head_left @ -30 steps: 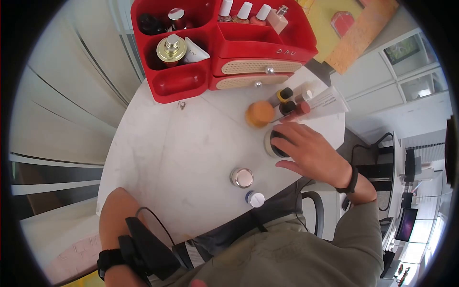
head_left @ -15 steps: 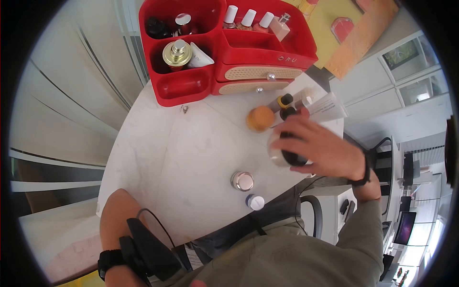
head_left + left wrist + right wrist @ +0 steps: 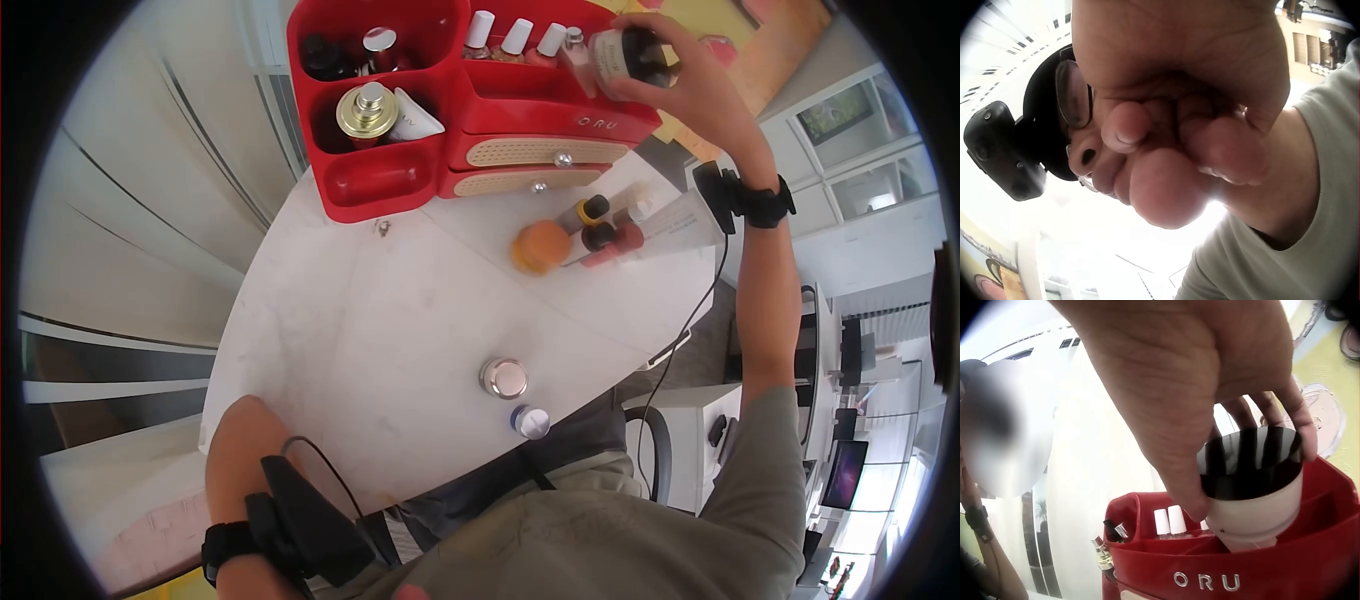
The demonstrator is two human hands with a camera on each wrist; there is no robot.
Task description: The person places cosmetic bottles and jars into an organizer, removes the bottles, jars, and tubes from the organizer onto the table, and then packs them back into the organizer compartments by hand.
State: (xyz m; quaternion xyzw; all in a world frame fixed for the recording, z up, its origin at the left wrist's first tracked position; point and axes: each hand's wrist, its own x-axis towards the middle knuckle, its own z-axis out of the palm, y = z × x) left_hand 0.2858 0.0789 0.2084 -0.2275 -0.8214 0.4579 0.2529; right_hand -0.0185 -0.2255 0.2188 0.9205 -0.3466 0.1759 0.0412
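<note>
A pale jar [image 3: 612, 65] with a black lid is gripped by my right hand [image 3: 705, 100], above the right end of the red organizer [image 3: 400, 195]. The right wrist view shows the thumb and fingers around the lid, and the jar [image 3: 1260, 512] upright over the organizer's upper compartment [image 3: 1335, 494]; its base is partly hidden by the front wall. A small perfume bottle [image 3: 578, 62] is just left of the jar. My left hand [image 3: 1179, 106] holds nothing, its fingers loosely curled near my body; only a fingertip shows in the head view.
An orange-lidded jar [image 3: 541, 246], several small bottles and a white tube [image 3: 685, 222] are grouped on the marble table [image 3: 350, 330]. Two small jars, one silver-lidded [image 3: 504, 378] and one blue [image 3: 530, 421], stand near the front edge. A cable hangs from my right wrist.
My right hand has lifted the black-lidded jar from the table and carried it up and away to the organizer. The left arm has barely moved.
</note>
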